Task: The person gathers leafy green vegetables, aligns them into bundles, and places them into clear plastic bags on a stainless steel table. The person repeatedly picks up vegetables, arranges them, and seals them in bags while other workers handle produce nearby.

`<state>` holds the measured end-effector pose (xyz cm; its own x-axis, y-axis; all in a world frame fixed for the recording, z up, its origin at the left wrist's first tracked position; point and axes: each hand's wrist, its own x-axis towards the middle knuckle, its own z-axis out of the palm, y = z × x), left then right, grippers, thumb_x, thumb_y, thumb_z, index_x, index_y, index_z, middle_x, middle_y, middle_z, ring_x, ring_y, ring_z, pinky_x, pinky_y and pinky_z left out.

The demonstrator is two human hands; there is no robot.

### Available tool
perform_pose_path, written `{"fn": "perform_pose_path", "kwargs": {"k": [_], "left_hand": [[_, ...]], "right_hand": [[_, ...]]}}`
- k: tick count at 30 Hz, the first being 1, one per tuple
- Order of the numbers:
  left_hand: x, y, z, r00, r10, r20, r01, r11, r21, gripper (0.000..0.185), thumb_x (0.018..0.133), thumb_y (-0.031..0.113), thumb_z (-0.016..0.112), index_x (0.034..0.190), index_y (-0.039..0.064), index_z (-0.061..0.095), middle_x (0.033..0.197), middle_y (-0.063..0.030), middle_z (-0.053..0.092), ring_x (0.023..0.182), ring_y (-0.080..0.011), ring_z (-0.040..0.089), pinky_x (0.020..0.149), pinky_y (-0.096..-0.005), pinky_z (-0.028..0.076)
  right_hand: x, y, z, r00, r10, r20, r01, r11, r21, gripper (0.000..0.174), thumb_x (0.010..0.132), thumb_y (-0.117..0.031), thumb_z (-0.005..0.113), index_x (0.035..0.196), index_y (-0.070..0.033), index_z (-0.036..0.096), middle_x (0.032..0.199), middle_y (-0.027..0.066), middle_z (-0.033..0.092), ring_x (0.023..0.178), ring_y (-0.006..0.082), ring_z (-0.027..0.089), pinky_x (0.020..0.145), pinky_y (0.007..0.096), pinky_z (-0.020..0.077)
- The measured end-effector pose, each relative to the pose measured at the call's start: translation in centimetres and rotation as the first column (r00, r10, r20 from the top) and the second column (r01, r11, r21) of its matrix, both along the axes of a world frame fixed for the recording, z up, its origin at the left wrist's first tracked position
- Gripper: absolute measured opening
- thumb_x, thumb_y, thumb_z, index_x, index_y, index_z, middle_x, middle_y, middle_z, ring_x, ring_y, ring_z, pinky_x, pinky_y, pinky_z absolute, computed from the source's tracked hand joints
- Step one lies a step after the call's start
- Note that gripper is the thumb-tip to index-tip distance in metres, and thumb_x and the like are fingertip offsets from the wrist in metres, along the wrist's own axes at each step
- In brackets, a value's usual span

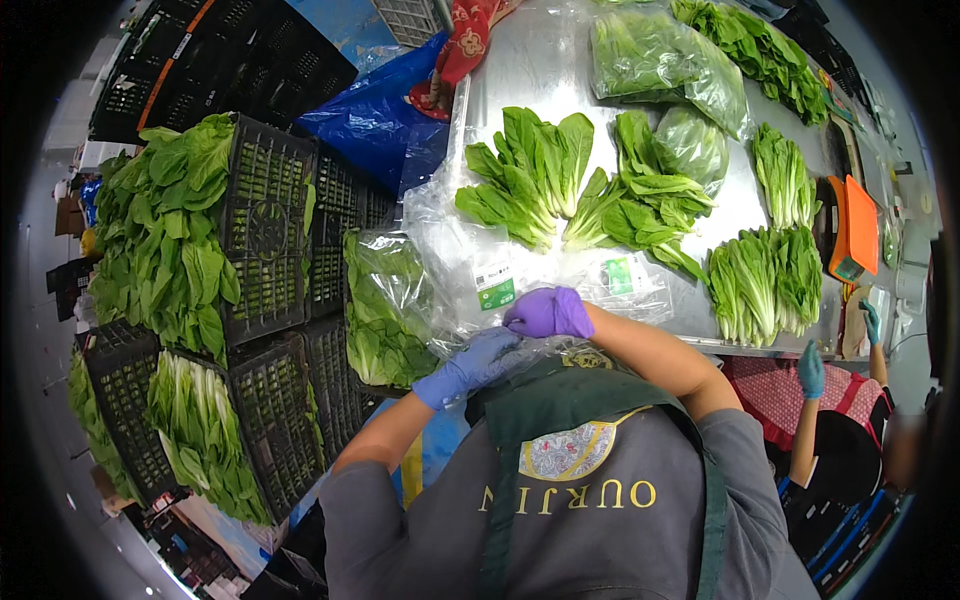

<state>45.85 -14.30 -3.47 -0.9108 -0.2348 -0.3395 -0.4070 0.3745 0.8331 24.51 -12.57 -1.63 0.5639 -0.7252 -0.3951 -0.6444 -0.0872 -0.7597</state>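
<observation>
At the table's near edge, close to my apron, both hands are at clear plastic bags. My right hand (551, 313), in a purple glove, is curled tight on the thin film. My left hand (476, 364), gloved in blue, meets it with the fingertips pinching the film; part of its grip is hidden. A clear plastic bag (450, 259) with a green printed label spreads beyond my hands. Another flat labelled bag (645, 289) lies to its right. Past them, loose leafy green bunches (536, 176) fan out on the metal table (517, 52).
Black plastic crates (266, 232) of leafy greens are stacked at left, one beside my left hand. Filled bags (660, 60) lie at the back. Trimmed bunches (750, 285) sit at right, before an orange scale (853, 229). A co-worker's gloved hand (810, 371) is at right.
</observation>
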Motion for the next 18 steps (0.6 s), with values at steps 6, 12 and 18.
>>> {"fn": "perform_pose_path", "kwargs": {"k": [6,12,18], "left_hand": [[1.9,0.7,-6.4,0.998,0.003,0.057,-0.025,0.925,0.38,0.049,0.092,0.039,0.051,0.118,-0.003,0.055,0.118,-0.0179,0.057,0.11,-0.027,0.054,0.097,-0.0337,0.04],[1.0,-1.2,-5.4,0.991,-0.007,-0.135,0.042,0.964,0.261,0.04,0.092,0.036,0.052,0.116,0.005,0.059,0.108,-0.0171,0.056,0.105,-0.0262,0.054,0.091,-0.0331,0.044],[-3.0,-5.2,10.0,0.967,-0.149,0.206,0.196,0.953,-0.229,0.031,0.088,0.028,0.055,0.114,0.013,0.058,0.094,-0.013,0.055,0.094,-0.0308,0.056,0.081,-0.0384,0.047]], "right_hand": [[-1.7,0.5,0.6,0.974,-0.155,0.166,0.112,0.963,0.246,0.028,0.09,-0.03,0.054,0.098,-0.008,0.068,0.088,0.012,0.067,0.082,0.0293,0.064,0.076,0.0375,0.0498],[-2.7,0.4,3.4,0.885,-0.43,0.177,0.453,0.713,-0.535,0.017,0.083,-0.022,0.061,0.088,-0.006,0.064,0.083,0.013,0.06,0.082,0.0319,0.06,0.072,0.0415,0.0478],[-5.0,-0.3,3.0,0.815,-0.58,0.001,0.55,0.771,-0.321,0.013,0.081,-0.018,0.061,0.087,-0.006,0.061,0.082,0.0158,0.06,0.076,0.0345,0.06,0.07,0.043,0.0483]]}}
